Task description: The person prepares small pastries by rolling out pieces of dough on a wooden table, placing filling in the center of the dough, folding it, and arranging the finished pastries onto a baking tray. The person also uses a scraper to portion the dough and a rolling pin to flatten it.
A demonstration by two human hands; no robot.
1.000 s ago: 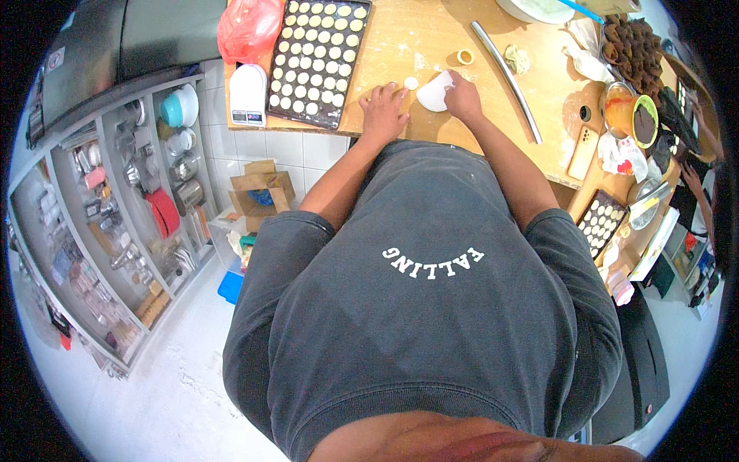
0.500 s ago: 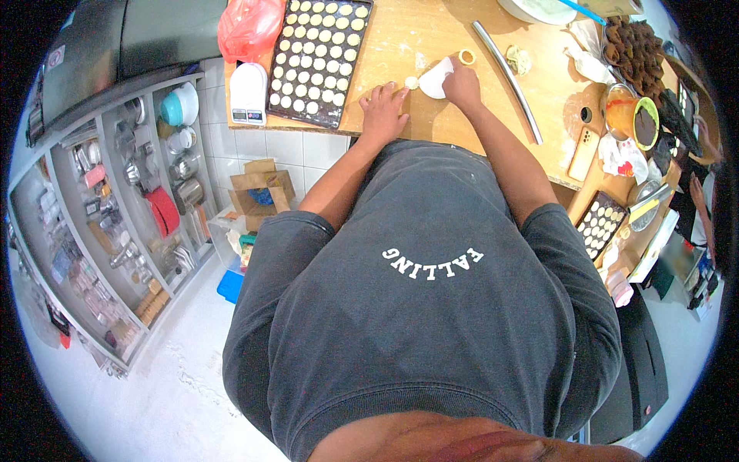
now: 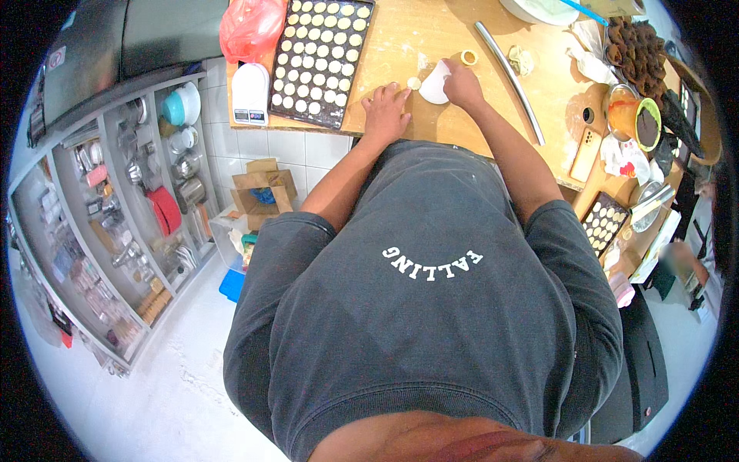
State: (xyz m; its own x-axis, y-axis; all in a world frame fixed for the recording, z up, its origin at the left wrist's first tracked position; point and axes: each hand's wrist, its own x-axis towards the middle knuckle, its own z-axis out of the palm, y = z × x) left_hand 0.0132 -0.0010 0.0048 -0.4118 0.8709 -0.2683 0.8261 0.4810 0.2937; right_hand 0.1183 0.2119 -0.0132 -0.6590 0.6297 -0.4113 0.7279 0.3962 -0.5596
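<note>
My right hand (image 3: 463,86) is closed on the edge of a flat white dough scraper (image 3: 434,86), which lies low on the wooden table. Just left of the scraper sits a small pale dough round (image 3: 414,83). My left hand (image 3: 387,112) rests at the table's near edge with its fingers spread, the index fingertip at or beside that round; whether they touch is too small to tell. Beyond my right hand is a yellowish ring cutter (image 3: 469,58). A dark baking tray (image 3: 344,115) on the left carries rows of pale dough rounds.
A long metal tube (image 3: 509,83) and a dough scrap (image 3: 522,61) lie to the right. A white kitchen scale (image 3: 250,92) and red plastic bag (image 3: 252,31) stand left of the tray. Farther right are a phone (image 3: 585,154), an orange container (image 3: 622,117) and a second tray (image 3: 604,223).
Both hands, the scraper and the dough round keep nearly the same places on the table. The whole view has shifted very slightly. At the far right, another person's arm has moved.
</note>
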